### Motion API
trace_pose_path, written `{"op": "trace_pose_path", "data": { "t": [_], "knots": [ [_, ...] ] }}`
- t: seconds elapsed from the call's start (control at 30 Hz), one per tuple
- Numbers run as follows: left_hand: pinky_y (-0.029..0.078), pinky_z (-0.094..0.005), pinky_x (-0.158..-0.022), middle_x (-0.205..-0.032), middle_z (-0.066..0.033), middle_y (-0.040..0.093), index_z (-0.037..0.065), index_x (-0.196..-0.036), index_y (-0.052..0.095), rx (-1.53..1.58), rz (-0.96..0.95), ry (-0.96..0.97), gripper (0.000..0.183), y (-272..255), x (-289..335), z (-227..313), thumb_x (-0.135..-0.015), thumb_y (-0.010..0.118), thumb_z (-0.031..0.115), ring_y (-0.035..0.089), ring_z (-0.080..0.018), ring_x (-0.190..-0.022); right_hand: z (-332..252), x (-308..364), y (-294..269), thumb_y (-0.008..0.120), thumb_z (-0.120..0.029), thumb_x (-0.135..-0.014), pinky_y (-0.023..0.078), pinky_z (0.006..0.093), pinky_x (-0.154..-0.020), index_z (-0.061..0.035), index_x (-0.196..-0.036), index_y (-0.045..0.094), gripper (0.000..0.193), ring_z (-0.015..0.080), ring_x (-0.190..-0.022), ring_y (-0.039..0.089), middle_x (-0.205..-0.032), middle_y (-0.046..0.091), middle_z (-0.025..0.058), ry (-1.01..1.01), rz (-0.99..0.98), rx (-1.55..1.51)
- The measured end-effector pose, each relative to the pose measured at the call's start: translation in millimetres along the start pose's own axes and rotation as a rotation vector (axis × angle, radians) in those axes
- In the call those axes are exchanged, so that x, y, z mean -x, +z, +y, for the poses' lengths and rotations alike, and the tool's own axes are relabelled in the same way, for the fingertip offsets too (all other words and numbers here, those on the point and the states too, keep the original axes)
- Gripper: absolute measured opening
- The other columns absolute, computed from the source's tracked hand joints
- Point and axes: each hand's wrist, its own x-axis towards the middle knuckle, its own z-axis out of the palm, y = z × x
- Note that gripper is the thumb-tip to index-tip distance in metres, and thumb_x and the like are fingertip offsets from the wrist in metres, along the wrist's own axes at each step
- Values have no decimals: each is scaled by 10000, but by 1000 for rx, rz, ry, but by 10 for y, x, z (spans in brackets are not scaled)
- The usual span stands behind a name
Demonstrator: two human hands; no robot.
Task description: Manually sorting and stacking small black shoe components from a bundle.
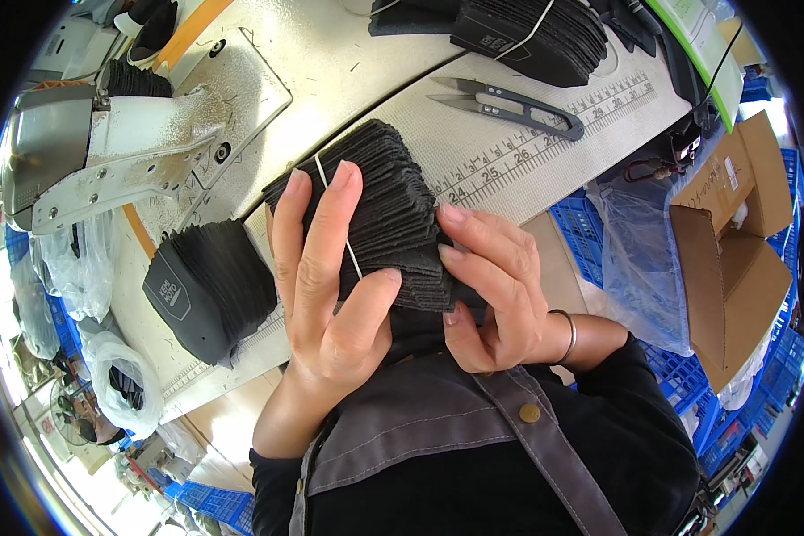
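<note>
Between my hands is a thick bundle of black fabric pieces [375,179], their many edges fanned toward the right, with a white elastic band [353,255] around it. My left hand [330,277] grips the bundle from its left side, with fingers on top beside the band and the thumb at the near end. Curled fingertips of my right hand [500,290] press on the bundle's right edge. Left of my left hand stands a second black stack [210,290] with a pale printed mark. Grey thread snips [509,103] lie beyond the bundle.
The pale work table [330,76] carries a printed ruler strip [545,138]. A sewing machine [125,143] stands at left. Another banded black stack [531,40] lies at the far edge. Right of the table are an open cardboard box [724,268] and blue crates [581,237].
</note>
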Motion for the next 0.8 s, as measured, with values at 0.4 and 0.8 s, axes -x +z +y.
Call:
{"op": "trace_pose_path", "data": {
  "t": [0.4, 0.8],
  "knots": [
    [403, -596, -943, -1223, -348, 501, 71, -1000, 411, 2, 31, -3, 209, 23, -3, 10, -855, 543, -2, 496, -520, -1114, -1, 41, 55, 579, 72, -604, 499, 407, -815, 110, -1072, 577, 469, 366, -970, 599, -1109, 602, 252, -42, 53, 30],
    [396, -575, -963, -1236, -334, 503, 86, -1024, 403, 13, 26, -20, 224, 18, 6, 13, -876, 553, 10, 465, -527, -1149, 44, 62, 106, 580, 129, -593, 454, 499, -943, 124, -1096, 528, 505, 454, -1112, 550, -1116, 564, 266, -32, 74, -189]
  ]
}}
